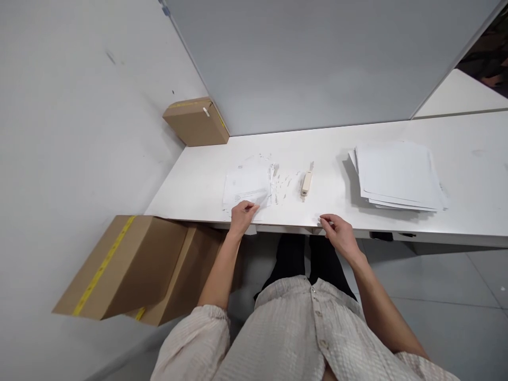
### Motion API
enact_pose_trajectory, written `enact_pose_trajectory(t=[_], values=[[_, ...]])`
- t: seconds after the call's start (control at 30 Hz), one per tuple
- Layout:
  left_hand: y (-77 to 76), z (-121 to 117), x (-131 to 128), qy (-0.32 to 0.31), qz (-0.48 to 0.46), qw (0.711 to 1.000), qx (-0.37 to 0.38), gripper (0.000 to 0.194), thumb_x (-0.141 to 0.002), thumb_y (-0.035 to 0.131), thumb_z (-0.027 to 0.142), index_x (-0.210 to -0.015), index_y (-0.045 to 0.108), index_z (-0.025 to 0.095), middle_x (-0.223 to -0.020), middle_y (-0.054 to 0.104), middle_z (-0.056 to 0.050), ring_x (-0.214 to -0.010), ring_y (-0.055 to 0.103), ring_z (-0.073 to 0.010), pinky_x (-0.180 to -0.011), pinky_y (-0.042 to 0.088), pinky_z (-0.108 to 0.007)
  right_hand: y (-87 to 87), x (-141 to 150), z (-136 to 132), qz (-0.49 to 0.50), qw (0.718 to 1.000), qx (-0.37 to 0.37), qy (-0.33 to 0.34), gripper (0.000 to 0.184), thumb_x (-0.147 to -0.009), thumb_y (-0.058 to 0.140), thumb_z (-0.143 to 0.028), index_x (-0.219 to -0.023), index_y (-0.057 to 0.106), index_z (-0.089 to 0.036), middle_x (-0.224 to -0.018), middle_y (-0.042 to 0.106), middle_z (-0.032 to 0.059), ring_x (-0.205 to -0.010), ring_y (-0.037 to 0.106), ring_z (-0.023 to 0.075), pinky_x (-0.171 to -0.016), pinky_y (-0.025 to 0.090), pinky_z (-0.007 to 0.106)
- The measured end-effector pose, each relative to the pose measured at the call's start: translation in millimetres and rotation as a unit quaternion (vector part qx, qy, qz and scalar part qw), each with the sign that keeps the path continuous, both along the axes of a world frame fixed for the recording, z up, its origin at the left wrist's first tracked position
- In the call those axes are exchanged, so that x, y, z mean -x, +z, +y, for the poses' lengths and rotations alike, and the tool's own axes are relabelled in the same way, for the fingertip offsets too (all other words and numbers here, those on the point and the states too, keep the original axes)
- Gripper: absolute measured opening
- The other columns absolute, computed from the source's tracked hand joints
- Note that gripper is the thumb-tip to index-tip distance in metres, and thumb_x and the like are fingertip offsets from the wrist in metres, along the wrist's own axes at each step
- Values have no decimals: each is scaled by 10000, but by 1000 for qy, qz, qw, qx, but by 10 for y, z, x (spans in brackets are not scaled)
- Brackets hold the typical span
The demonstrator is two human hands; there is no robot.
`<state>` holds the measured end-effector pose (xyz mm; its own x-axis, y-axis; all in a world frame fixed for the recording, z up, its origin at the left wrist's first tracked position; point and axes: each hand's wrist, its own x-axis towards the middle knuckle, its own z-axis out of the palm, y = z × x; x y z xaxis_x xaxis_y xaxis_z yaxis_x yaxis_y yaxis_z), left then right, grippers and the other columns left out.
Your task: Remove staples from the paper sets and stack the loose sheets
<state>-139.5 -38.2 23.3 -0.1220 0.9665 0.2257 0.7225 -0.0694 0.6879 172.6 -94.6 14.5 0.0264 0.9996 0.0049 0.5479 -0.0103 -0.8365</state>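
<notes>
My left hand (pixel 243 216) pinches the lifted near corner of a sheet of paper (pixel 260 197), which curls up from a small pile of printed sheets (pixel 242 182) on the white table. My right hand (pixel 338 233) is at the table's front edge, thumb and fingertips pressed together; whether something small is between them I cannot make out. Between the pile and the larger paper stack lies a small cream stapler (pixel 307 182), apart from both hands. Small grey bits (pixel 282 185) are scattered between the stapler and the printed sheets.
A thick stack of white paper (pixel 397 172) lies on the table (pixel 329 143) at the right. A cardboard box (pixel 198 124) stands in the back left corner, below a grey partition (pixel 317 63). Larger taped cardboard boxes (pixel 135 264) stand left of my legs, beside the wall.
</notes>
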Motion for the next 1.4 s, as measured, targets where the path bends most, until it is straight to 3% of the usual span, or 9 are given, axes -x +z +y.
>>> enact_pose_trajectory(t=[0.13, 0.27, 0.4, 0.53, 0.67, 0.83, 0.93, 1.27, 1.4], values=[[93, -45, -5, -2, 14, 999, -46, 201, -801, 536, 357, -777, 620, 175, -779, 654, -26, -752, 597, -152, -727, 479, -268, 32, 29, 0, -18, 1000, -13, 11, 369, -841, 441, -451, -983, 628, -166, -829, 660, 81, -585, 577, 161, -588, 467, 306], [330, -354, -129, -111, 143, 967, -179, 207, -865, 416, 196, -949, 605, 184, -968, 660, -80, -963, 589, -196, -874, 442, -360, 242, 197, -68, -26, 992, -120, 35, 439, -850, 476, -425, -1217, 503, -185, -1129, 572, 135, -822, 606, 203, -709, 493, 357], [742, -852, -384, -303, 186, 919, -169, 266, -849, 413, 110, -1029, 581, 210, -958, 672, -60, -918, 605, -184, -817, 459, -356, 572, 405, -170, -95, 948, -241, 183, 515, -811, 573, -331, -1302, 439, -252, -1411, 354, 122, -1290, 316, 303, -984, 327, 514], [1003, -1015, -370, -339, 75, 929, -126, 183, -846, 510, 218, -1012, 584, 236, -930, 678, -23, -889, 612, -156, -807, 482, -314, 763, 454, -278, -45, 915, -187, 355, 292, -869, 444, -182, -1097, 611, -255, -1057, 649, 77, -1062, 544, 240, -894, 415, 443], [777, -649, -33, -107, 113, 980, -126, 212, -863, 492, 307, -1019, 599, 211, -945, 663, -58, -919, 597, -190, -836, 473, -356, 799, 378, -389, 30, 921, -52, 384, 278, -909, 384, -299, -906, 651, -219, -756, 653, 17, -656, 578, 148, -606, 457, 261], [180, -135, 222, -153, 261, 950, -73, 317, -827, 546, 309, -1119, 575, 190, -1159, 593, -102, -1096, 524, -250, -942, 419, -417, 750, 287, -453, 40, 941, -14, 335, 319, -897, 390, -374, -762, 618, -197, -651, 588, -3, -587, 513, 137, -551, 415, 247], [-7, -48, 255, -162, 280, 944, -61, 288, -844, 516, 303, -1097, 595, 189, -1108, 620, -99, -1037, 550, -241, -909, 444, -402, 702, 238, -465, 41, 948, -3, 316, 311, -890, 395, -383, -756, 606, -198, -645, 573, -5, -590, 505, 142, -549, 410, 253], [7, -48, 266, -177, 313, 929, -88, 257, -886, 397, 242, -995, 620, 176, -1023, 654, -99, -951, 583, -224, -822, 465, -380, 645, 215, -453, 21, 950, -23, 311, 218, -893, 411, -312, -832, 592, -207, -702, 589, -6, -607, 512, 137, -561, 432, 257], [64, -75, 183, -152, 250, 950, -106, 212, -852, 413, 217, -907, 611, 168, -954, 653, -100, -940, 590, -213, -842, 464, -367, 667, 249, -439, -15, 938, -84, 336, 197, -885, 421, -213, -889, 617, -226, -1023, 614, 65, -924, 574, 187, -744, 486, 318]])
